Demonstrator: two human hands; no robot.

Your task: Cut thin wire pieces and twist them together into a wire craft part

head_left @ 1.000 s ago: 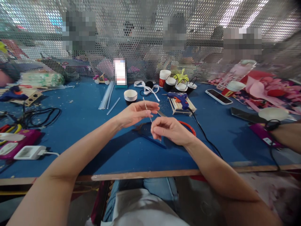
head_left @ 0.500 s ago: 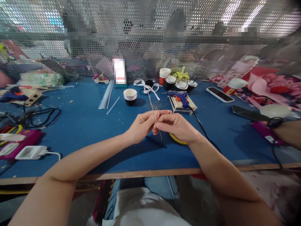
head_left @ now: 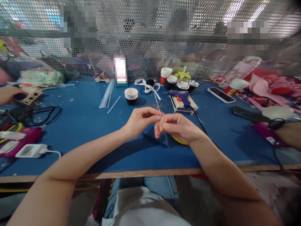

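A thin, twisted silvery wire (head_left: 157,103) slants up and away between my hands, with its lower end hanging below the fingers. My left hand (head_left: 137,123) pinches it between thumb and fingertips. Right beside it, my right hand (head_left: 182,127) grips the same wire with thumb and index finger, other fingers curled. The wire's far end reaches toward a white ribbon (head_left: 156,93) and a round black piece (head_left: 150,82). Under the hands lies a slim dark-blue thing (head_left: 155,140) that I cannot make out. A yellow ring (head_left: 180,140) is partly hidden by my right hand.
A black-and-white cup (head_left: 131,97) stands beyond my left hand, near clear glue sticks (head_left: 108,95). A blue glue gun (head_left: 180,96) rests on a wooden rack (head_left: 175,106), its cord running right. Co-workers' hands show at the left (head_left: 8,95) and right (head_left: 290,135) edges.
My fingers have shifted on the wire, the left hand drawing slightly back, and the wire has moved a little to the right. A co-worker's hand has come in at the left edge.
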